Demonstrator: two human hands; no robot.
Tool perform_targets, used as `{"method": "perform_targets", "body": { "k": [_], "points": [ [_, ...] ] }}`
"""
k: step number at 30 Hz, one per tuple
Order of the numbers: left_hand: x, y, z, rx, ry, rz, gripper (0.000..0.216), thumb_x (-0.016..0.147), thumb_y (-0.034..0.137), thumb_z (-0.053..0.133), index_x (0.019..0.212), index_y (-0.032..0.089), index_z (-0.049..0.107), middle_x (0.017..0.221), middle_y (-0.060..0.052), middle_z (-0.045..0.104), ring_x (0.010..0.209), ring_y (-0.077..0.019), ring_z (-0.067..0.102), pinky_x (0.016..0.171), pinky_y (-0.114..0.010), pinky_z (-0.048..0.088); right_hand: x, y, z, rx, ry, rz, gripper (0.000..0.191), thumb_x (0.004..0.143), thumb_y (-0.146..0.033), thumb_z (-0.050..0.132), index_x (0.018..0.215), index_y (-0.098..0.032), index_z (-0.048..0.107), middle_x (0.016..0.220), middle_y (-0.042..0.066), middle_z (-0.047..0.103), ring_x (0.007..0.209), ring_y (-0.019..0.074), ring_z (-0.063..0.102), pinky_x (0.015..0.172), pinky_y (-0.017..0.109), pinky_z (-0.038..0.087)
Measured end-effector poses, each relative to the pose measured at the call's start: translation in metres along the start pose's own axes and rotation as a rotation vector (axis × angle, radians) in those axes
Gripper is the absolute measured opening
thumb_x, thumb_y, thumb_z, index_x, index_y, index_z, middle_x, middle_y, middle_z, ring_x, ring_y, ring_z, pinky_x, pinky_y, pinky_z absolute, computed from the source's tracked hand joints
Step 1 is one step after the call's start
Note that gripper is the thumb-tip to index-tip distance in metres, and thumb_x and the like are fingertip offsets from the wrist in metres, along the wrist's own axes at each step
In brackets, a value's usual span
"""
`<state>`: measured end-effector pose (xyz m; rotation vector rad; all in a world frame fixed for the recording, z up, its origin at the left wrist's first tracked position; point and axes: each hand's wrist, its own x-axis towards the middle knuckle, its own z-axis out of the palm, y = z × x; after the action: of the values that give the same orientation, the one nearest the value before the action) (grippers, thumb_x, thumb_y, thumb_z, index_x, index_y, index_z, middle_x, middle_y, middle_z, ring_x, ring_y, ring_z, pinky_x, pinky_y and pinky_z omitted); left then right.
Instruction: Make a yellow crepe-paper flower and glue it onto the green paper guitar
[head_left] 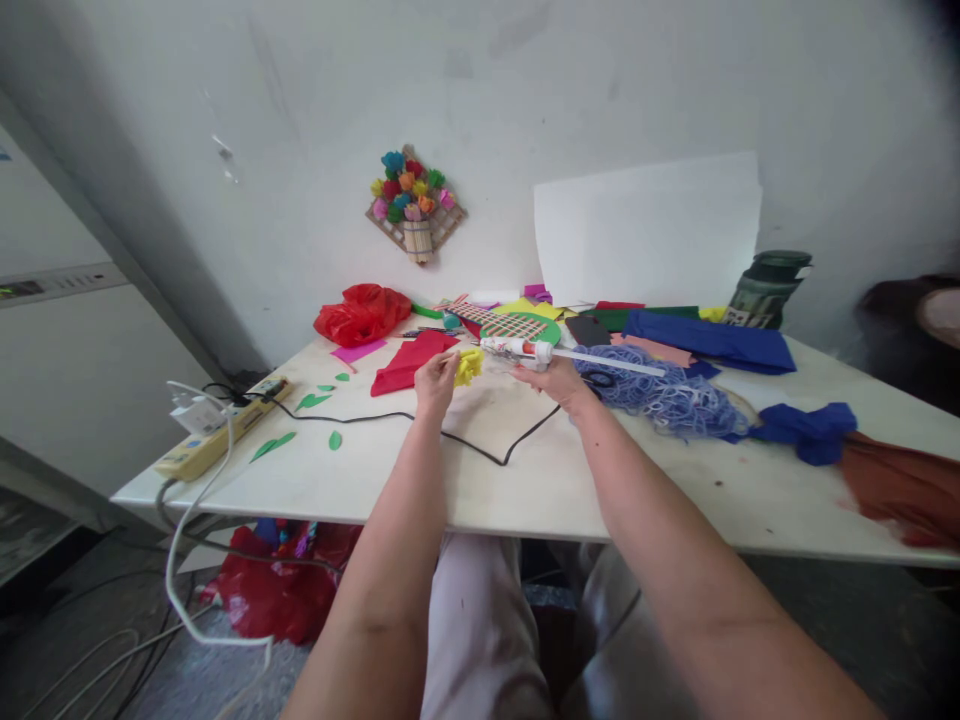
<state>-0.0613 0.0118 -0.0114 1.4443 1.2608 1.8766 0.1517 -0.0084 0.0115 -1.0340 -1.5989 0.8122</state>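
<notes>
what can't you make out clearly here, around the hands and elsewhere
All in the head view:
Glue gun handle: hidden by the right hand around it.
Nozzle tip near the yellow piece in the left hand: too small and blurred.
Brown sheet: cut off by the right edge.
Full contents of the lower red bag: hidden by its plastic.

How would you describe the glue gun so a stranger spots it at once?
On the white table, find the person's right hand, beside the tangled blue string. It holds the glue gun: a white body with red markings, set apart from everything nearby by the long pale stick jutting from its back.
</notes>
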Motion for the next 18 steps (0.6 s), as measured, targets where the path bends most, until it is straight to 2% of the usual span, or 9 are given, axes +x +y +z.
{"method": "perform_targets", "body": {
  "k": [5, 12, 18],
  "points": [
    [-0.001, 0.002, 0.001, -0.061, -0.037, 0.010, 0.030, 0.067, 0.042, 0.071, 0.078, 0.014, 0.071, 0.068, -0.005, 0.068, 0.065, -0.0156, 0.061, 0.062, -0.025, 0.044, -0.002, -0.005, 0.000, 0.038, -0.038, 0.015, 0.027, 0.057, -0.039, 0.071, 0.066, -0.016, 0.060, 0.050, -0.003, 0.053, 0.042, 0.0090, 0.042, 0.039, 0.024, 0.034],
    [-0.006, 0.012, 0.004, -0.175, -0.080, -0.043, 0.039, 0.059, 0.049, 0.075, 0.078, 0.014, 0.070, 0.072, -0.007, 0.070, 0.069, -0.0167, 0.062, 0.066, -0.027, 0.047, 0.001, 0.003, -0.003, 0.053, -0.058, 0.047, 0.031, 0.056, -0.041, 0.070, 0.064, -0.014, 0.060, 0.042, -0.005, 0.048, 0.039, 0.0086, 0.041, 0.041, 0.024, 0.033],
    [-0.006, 0.013, 0.004, -0.214, -0.075, -0.055, 0.043, 0.057, 0.051, 0.076, 0.078, 0.014, 0.070, 0.079, -0.008, 0.071, 0.074, -0.0178, 0.063, 0.070, -0.029, 0.047, 0.001, 0.003, -0.004, 0.065, -0.078, 0.077, 0.026, 0.055, -0.037, 0.068, 0.065, -0.014, 0.062, 0.043, -0.004, 0.048, 0.039, 0.0088, 0.040, 0.041, 0.024, 0.032]
  ]
}}
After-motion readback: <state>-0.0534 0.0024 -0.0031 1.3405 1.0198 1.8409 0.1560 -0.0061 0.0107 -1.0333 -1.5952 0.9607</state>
